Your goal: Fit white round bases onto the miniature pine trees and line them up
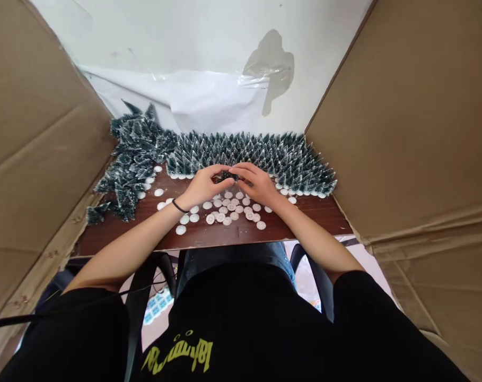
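In both curled hands (204, 188), holds one tree (228, 176), with standing rows (241, 151) seemingly done, loose trees (133, 140) and discs (231, 207) left.

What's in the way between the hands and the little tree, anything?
Nothing that I can see. The left hand and the right hand meet around the little tree. The white discs lie nearer the person's body, not in between.

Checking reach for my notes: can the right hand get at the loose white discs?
Probably yes: many white discs lie uncovered nearby, though the right hand is at a dark bristly piece.
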{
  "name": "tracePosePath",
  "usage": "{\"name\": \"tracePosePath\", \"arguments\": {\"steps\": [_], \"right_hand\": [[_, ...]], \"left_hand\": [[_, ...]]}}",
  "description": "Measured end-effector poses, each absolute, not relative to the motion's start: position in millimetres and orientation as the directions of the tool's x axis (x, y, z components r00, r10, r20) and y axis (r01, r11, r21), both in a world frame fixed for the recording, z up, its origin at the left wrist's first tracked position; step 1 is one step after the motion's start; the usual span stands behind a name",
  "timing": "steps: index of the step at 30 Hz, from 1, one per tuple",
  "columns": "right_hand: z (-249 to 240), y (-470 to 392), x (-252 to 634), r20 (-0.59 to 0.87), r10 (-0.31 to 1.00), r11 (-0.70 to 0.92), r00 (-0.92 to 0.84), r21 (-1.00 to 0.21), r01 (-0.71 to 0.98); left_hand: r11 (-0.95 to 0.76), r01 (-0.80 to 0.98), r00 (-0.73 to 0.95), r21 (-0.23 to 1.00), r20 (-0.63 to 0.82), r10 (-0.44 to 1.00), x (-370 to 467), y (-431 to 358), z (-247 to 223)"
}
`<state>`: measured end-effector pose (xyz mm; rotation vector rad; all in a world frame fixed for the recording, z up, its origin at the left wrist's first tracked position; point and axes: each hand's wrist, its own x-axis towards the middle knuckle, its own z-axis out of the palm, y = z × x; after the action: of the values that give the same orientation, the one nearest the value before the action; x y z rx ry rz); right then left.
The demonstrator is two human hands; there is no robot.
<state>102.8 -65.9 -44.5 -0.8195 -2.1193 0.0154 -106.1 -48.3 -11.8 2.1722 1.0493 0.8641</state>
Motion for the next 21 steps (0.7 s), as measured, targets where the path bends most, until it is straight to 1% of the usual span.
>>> {"name": "tracePosePath", "arguments": {"steps": [2, 4, 11, 17, 21], "right_hand": [[-50.5, -67.4, 100.5, 0.729, 0.539, 0.786, -0.422, -0.256, 0.563], [-53.4, -68.2, 98.2, 0.739, 0.535, 0.785, -0.409, -0.257, 0.563], [-56.1, -69.5, 97.7, 0.730, 0.596, 0.748, -0.335, -0.353, 0.562], [-50.2, -72.7, 99.8, 0.693, 0.646, 0.700, -0.319, -0.372, 0.610], [-43.1, -77.2, 102.6, 0.649, 0.715, 0.635, -0.258, -0.450, 0.628]], "left_hand": [[-0.521, 0.472, 0.454, 0.711, 0.311, 0.835, -106.3, -52.9, -15.8], [-0.516, 0.476, 0.432, 0.712, 0.321, 0.842, -106.4, -55.3, -18.2], [-0.524, 0.460, 0.435, 0.717, 0.333, 0.837, -105.6, -55.2, -20.9], [-0.507, 0.467, 0.437, 0.725, 0.309, 0.845, -105.0, -55.6, -22.9], [-0.520, 0.486, 0.467, 0.702, 0.295, 0.834, -108.9, -53.7, -18.9]]}}
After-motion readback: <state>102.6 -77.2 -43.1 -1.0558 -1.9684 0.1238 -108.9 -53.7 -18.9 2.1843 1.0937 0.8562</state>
